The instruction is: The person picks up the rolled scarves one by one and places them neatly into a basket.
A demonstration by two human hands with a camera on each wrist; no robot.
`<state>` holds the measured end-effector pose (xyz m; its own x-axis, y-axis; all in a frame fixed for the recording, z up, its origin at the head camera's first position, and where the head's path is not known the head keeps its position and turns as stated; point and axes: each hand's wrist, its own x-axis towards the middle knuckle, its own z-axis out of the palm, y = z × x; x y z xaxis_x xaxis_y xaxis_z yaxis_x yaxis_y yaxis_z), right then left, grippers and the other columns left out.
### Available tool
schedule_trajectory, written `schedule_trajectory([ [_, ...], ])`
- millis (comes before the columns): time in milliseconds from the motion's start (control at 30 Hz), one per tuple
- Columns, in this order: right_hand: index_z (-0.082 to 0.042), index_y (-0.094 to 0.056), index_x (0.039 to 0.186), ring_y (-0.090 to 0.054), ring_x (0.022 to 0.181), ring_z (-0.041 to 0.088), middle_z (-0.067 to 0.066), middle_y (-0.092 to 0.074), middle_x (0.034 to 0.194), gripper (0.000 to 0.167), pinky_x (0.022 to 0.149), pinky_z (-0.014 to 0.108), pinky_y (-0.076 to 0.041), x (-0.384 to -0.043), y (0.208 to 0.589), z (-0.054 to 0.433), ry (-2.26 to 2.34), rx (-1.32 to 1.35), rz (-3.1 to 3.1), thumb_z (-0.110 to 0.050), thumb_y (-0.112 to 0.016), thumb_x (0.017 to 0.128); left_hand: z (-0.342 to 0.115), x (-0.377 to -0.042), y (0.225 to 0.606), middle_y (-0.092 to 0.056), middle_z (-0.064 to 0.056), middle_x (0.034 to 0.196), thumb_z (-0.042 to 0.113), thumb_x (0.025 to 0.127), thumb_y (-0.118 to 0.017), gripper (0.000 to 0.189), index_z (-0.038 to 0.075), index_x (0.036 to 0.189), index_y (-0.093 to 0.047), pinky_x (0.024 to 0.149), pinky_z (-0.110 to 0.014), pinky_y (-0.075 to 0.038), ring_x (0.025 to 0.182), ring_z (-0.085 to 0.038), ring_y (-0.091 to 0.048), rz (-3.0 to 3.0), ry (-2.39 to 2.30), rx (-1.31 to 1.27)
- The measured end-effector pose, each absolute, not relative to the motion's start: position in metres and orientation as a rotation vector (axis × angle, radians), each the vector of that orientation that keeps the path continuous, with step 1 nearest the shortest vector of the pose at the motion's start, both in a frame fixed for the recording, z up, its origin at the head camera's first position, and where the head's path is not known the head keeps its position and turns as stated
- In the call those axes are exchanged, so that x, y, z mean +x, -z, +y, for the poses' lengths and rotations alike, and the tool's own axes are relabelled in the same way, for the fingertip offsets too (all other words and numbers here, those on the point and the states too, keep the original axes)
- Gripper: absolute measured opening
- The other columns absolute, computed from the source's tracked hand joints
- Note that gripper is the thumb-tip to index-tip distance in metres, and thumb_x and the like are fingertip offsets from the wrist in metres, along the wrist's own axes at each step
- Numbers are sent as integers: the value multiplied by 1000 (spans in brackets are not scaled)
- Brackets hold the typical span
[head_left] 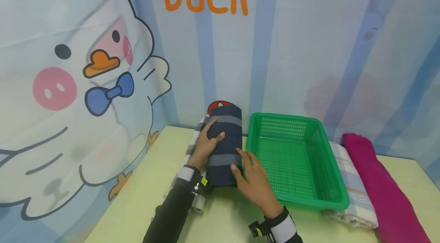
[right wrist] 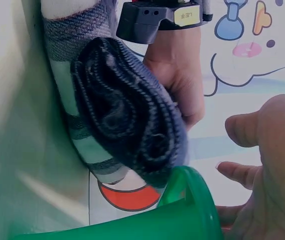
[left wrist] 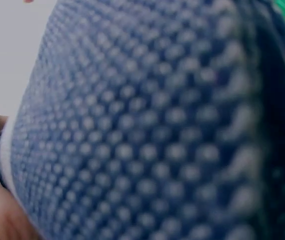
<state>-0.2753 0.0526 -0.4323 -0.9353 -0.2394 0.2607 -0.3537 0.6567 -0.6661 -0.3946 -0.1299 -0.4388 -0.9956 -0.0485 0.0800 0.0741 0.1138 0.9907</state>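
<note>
A rolled cloth (head_left: 225,141), dark navy with grey-blue stripes, stands lengthwise away from me. My left hand (head_left: 205,144) grips its left side, thumb and fingers spread over the top. Close up in the left wrist view, the cloth's dotted weave (left wrist: 132,130) fills most of the picture. My right hand (head_left: 254,180) is at the roll's right edge, its fingers loosely extended. In the right wrist view the coiled end (right wrist: 127,110) of the roll faces the camera, and the right hand's fingers (right wrist: 242,130) stand apart from it.
Left of the navy roll, partly beneath it, lies a white-and-grey striped roll (head_left: 197,203). A green plastic basket (head_left: 335,176) stands close on the right. Beyond it are a folded pale checked cloth (head_left: 357,189) and a long magenta roll (head_left: 381,185). A printed curtain (head_left: 295,44) hangs behind the table.
</note>
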Motion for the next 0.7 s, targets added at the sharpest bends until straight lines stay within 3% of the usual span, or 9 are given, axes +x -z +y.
schedule_trajectory([
  [333, -12, -31, 156, -35, 142, 48, 22, -42, 154, 62, 109, 69, -32, -271, 432, 46, -1243, 515, -2680, -37, -52, 104, -136, -384, 429, -26, -11, 163, 28, 95, -69, 63, 40, 150, -41, 107, -59, -43, 145, -42, -34, -2191, 2084, -28],
  [700, -17, -21, 159, -40, 139, 45, 22, -42, 153, 69, 105, 63, -42, -273, 434, 44, -1365, 561, -2598, -40, -53, 103, -127, -377, 420, -16, -6, 167, 32, 95, -68, 68, 40, 153, -34, 108, -57, -44, 143, -40, -39, -2082, 2222, -72],
])
